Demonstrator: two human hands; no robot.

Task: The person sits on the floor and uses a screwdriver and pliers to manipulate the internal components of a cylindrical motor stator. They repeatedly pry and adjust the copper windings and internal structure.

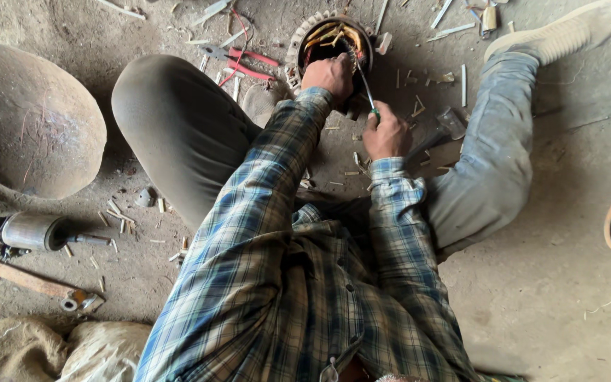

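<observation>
A round motor stator (334, 39) with copper windings and pale slot strips lies on the dirt floor between my legs. My left hand (328, 76) rests on its near rim, fingers curled over the edge. My right hand (386, 132) is closed on the green handle of a screwdriver (363, 85), whose thin shaft points up into the stator's windings. Both arms wear a blue plaid shirt.
Red-handled pliers (245, 62) lie left of the stator. A hammer (441, 131) lies by my right knee. A big round metal bowl (26, 120) sits at left, a motor rotor (26, 232) below it, sacks (58, 350) at bottom left. Scraps litter the floor.
</observation>
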